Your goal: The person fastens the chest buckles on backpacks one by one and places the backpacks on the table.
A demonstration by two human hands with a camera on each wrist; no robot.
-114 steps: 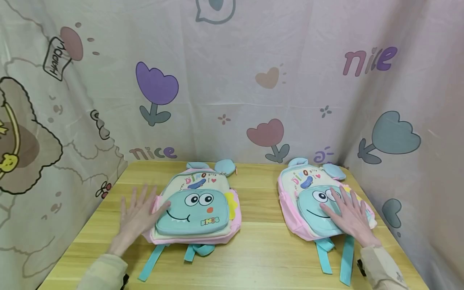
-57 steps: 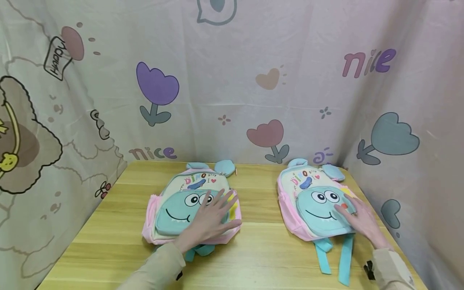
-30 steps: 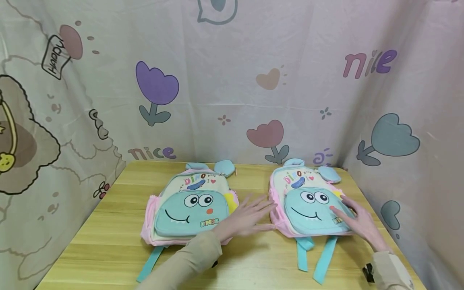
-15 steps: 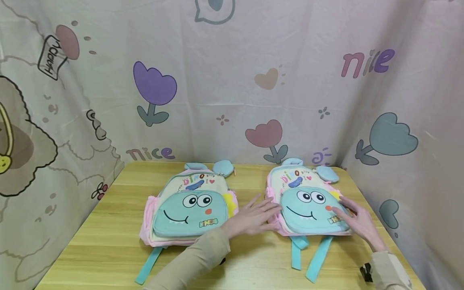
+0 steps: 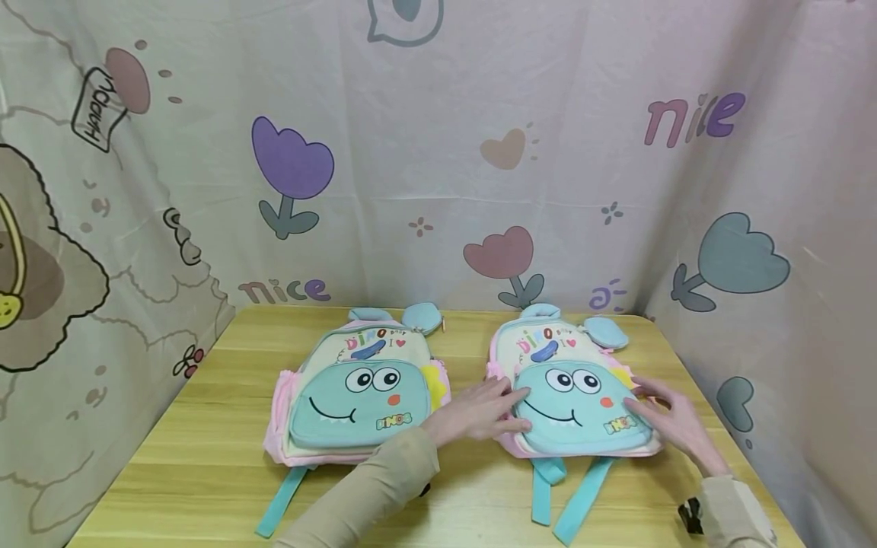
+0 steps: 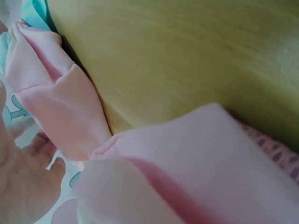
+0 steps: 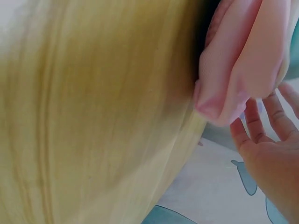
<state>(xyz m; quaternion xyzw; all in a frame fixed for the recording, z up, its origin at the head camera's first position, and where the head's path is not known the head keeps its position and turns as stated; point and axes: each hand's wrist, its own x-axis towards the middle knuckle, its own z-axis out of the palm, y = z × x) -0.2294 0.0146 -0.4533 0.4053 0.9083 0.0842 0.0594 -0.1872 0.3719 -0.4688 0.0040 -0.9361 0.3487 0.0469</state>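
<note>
Two matching dinosaur-face backpacks lie front side up on the wooden table (image 5: 205, 426). My hands are at the right-hand backpack (image 5: 582, 411), one on either side. The left hand (image 5: 476, 411) grips its left edge, with thumb and a finger on the teal front pocket. At the opposite edge, my right hand (image 5: 674, 422) holds the side, thumb on the front and fingers partly out of sight. Pink side fabric (image 6: 70, 112) is beside the left hand in the left wrist view. In the right wrist view, fingers (image 7: 278, 119) sit against the pink side pocket (image 7: 224, 100).
The left-hand backpack (image 5: 363, 403) lies just beyond my left forearm, which crosses in front of it. Teal straps (image 5: 582, 498) trail toward the near edge. A printed curtain (image 5: 411, 152) hangs behind the table and along both sides.
My left hand has crossed from the left-hand backpack to the right-hand one. That backpack has slid left and turned straighter, most recently a little nearer to me. The left-hand backpack stays put.
</note>
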